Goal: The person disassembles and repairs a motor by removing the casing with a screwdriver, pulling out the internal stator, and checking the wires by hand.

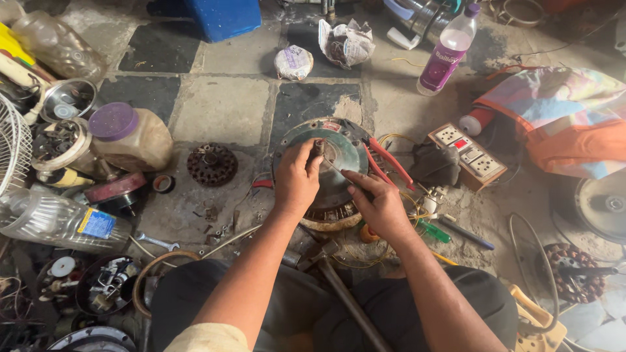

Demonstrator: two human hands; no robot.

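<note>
A round grey-green fan motor housing (297,140) lies flat on the tiled floor in front of me. My left hand (297,179) rests on it, fingers pinched around a small dark part at the centre hub (319,148). My right hand (378,205) sits at the housing's right side, holding a thin metal tool whose tip (332,167) reaches toward the hub. Red-handled pliers (386,161) lie across the housing's right rim. Copper windings (332,215) show under the housing's near edge.
A rusty rotor (212,164) lies to the left, with a brown jar (130,135), plastic bottles (59,218) and parts bowls (65,140) beyond. A switch board (471,155), screwdrivers (464,232) and a purple bottle (447,49) are on the right. A hammer (339,280) lies between my knees.
</note>
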